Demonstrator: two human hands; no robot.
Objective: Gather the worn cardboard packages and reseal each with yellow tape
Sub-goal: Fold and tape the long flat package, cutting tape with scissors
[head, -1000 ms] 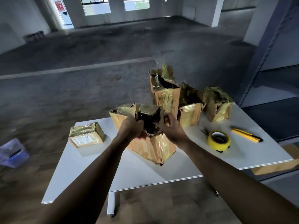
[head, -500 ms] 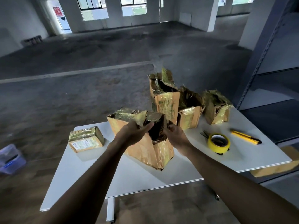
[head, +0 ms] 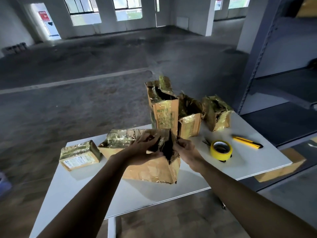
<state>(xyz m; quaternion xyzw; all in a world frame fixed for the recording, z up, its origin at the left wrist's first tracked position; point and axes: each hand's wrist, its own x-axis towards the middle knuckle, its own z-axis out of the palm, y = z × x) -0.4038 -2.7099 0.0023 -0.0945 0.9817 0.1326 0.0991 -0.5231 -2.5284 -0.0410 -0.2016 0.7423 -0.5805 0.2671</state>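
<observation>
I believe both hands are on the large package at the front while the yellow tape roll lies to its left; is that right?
Not quite: the head view shows the yellow tape roll to the right of the large package. The left hand and right hand are indeed on it.

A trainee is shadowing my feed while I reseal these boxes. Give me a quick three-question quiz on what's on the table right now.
1. Where does the yellow tape roll lie?
A) on the floor
B) on the table, to the right of the large package
C) inside a box
2. True or false: the left hand and the right hand both grip the large package's torn top.
3. How many packages are at the table, counting the held one?

Key: 1 B; 2 true; 3 five.
</observation>
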